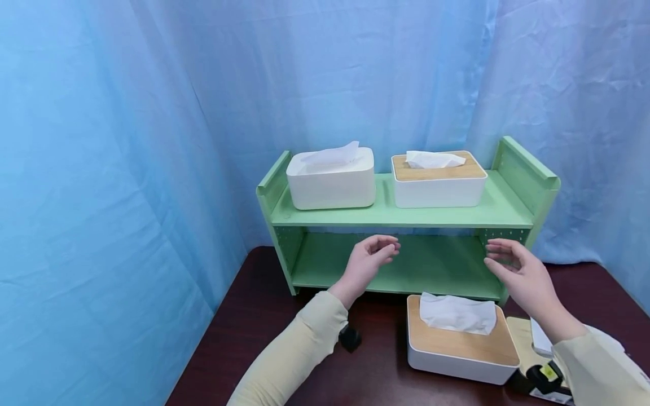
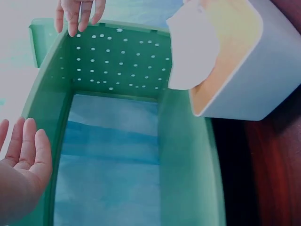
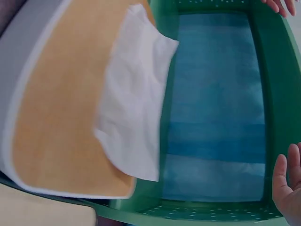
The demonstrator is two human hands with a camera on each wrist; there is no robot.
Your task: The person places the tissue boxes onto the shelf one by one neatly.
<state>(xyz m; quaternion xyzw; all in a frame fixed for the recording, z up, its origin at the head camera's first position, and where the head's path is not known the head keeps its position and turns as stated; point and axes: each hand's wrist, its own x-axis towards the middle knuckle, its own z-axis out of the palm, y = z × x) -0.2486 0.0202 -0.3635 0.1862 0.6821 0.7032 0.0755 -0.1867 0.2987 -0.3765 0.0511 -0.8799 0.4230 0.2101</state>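
My left hand (image 1: 369, 260) hovers in front of the lower level of a green two-tier shelf (image 1: 406, 217), its fingers loosely bent with nothing in them. Across from it, my right hand (image 1: 525, 276) is held up near the shelf's right side, fingers apart and bare. Below and between them, a tissue box (image 1: 459, 344) with a wooden lid and a white tissue sticking out lies on the dark table. In the right wrist view the wooden lid (image 3: 56, 108) and its tissue (image 3: 134, 99) appear close beside the shelf.
On the upper tier stand an all-white tissue box (image 1: 332, 189) at left and a wood-lidded tissue box (image 1: 439, 189) at right. Beside the table's tissue box lie a beige flat object (image 1: 525, 341) and a black device (image 1: 544, 379). Blue curtain (image 1: 152, 141) hangs behind.
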